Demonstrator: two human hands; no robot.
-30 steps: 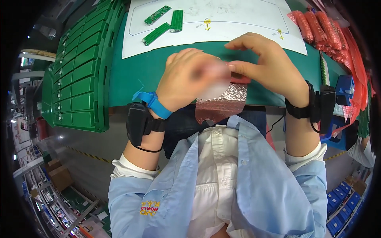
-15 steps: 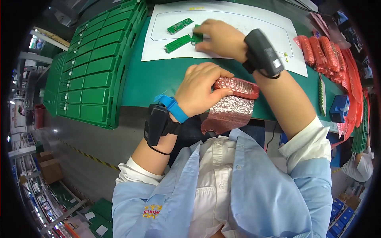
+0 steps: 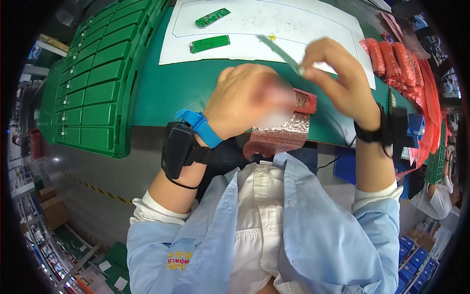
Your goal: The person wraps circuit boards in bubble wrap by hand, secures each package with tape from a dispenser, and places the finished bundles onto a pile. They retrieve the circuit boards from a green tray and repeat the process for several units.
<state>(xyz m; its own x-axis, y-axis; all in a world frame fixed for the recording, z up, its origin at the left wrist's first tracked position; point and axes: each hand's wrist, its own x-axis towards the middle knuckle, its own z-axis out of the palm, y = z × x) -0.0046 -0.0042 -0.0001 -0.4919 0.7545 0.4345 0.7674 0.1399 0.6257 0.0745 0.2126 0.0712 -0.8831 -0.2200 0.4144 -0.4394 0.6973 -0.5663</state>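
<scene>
Sliding the narrow green circuit board (image 3: 283, 53), pinched in the right hand (image 3: 338, 78), squarely into the pink bubble-wrap pouch (image 3: 286, 128) calls for the left hand (image 3: 247, 100) gripping its mouth open at the table's near edge.

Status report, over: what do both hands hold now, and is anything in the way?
Left hand grips pink bubble-wrap bag. Right hand pinches green circuit board, raised near bag mouth. Two more boards on white sheet, apart; nothing in the way.
</scene>
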